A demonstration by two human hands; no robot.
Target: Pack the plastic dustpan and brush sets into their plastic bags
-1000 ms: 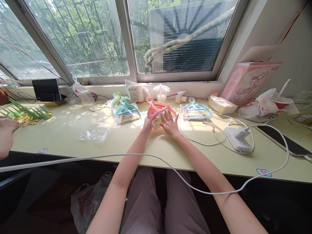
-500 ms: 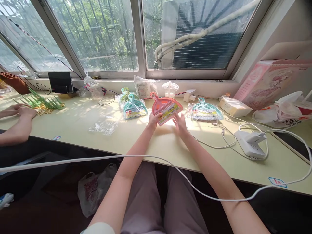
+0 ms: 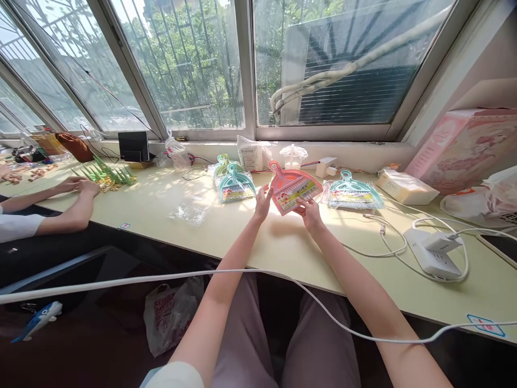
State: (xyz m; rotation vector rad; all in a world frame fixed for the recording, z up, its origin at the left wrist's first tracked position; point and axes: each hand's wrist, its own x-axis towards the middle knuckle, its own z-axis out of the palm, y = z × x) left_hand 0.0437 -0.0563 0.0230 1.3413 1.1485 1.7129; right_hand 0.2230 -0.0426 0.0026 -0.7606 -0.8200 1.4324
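A pink dustpan and brush set with a yellow label is held up over the pale table, tilted, its handle toward the upper left. My left hand is at its left edge, fingers against the rim. The fingers of my right hand grip its lower right edge. To the left lie a wrapped teal dustpan set and a green one behind it. On the right lies another wrapped teal set.
Crumpled clear plastic lies left of my hands. A white power strip with looping cables is at the right. One white cable crosses low over my forearms. At the far left, a person's hands rest near green stalks.
The view has turned left. The pink set is tilted a little differently, and my right hand now grips its lower edge, where its fingers were spread beside it before.
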